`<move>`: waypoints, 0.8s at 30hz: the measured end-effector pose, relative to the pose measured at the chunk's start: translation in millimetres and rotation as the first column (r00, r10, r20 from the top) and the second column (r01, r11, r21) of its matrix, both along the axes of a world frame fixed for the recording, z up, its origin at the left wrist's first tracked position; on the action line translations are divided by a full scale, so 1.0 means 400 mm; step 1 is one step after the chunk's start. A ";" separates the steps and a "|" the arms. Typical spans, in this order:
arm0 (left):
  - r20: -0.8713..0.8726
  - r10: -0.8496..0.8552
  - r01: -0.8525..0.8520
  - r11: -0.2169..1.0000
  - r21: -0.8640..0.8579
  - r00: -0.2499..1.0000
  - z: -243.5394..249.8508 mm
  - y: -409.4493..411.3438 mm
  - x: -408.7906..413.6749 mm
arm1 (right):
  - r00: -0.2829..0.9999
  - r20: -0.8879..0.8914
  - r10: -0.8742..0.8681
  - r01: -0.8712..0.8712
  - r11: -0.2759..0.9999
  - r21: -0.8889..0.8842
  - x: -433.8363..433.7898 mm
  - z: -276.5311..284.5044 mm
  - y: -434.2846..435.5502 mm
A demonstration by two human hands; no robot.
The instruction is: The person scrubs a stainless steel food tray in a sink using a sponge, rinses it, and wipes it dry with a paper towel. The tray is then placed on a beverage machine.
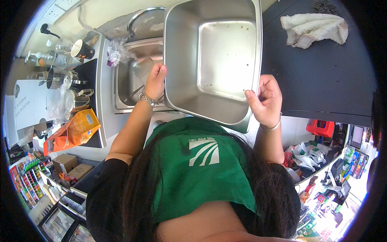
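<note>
A deep rectangular stainless steel pan (181, 54) is tilted so its inside faces me. My left hand (155, 81) grips its left side, the thumb on the outer edge. On the right rim, my right hand (267, 99) has its thumb over the edge and its fingers partly hidden behind. Small brown specks dot the pan's bright bottom. Behind my left hand is a steel sink (121, 87) with metal pieces lying in it; the pan covers its right part. A curved chrome faucet (142, 13) reaches over the sink.
A crumpled white cloth (314, 30) lies on the dark countertop (314, 75) at right. Left of the sink are a clear plastic bag (119, 53), a black paper cup (83, 50), metal pitchers (74, 99) and an orange pouch (78, 127). A red container (320, 128) sits below the right counter.
</note>
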State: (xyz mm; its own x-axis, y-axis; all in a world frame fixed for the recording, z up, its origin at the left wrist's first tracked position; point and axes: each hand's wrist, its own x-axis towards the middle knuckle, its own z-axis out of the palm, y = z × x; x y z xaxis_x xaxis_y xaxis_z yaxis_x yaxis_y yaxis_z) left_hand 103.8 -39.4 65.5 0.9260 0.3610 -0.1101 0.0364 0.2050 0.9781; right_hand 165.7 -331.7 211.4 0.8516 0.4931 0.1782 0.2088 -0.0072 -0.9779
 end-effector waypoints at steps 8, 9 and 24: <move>-0.133 -0.044 0.066 0.984 0.164 0.990 -0.015 0.004 -0.048 | 0.966 -0.254 -0.050 0.070 0.995 0.068 0.010 -0.165 -0.061; -0.135 -0.042 0.069 0.978 0.197 0.990 -0.020 0.000 -0.051 | 0.963 -0.267 -0.045 0.063 0.996 0.057 0.010 -0.187 -0.069; -0.260 0.147 0.002 0.868 0.497 0.954 -0.113 0.053 -0.128 | 0.888 -0.435 0.148 -0.208 0.974 -0.092 0.085 -0.533 -0.040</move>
State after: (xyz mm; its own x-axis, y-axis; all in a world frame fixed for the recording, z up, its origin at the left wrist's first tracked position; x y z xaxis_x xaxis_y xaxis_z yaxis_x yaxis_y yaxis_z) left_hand 52.6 -18.2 20.4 0.8514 0.5017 -0.1530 0.3276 -0.2808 0.9021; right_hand 199.5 -347.7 -2.0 0.7270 0.6371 -0.2562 -0.2138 -0.1447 -0.9661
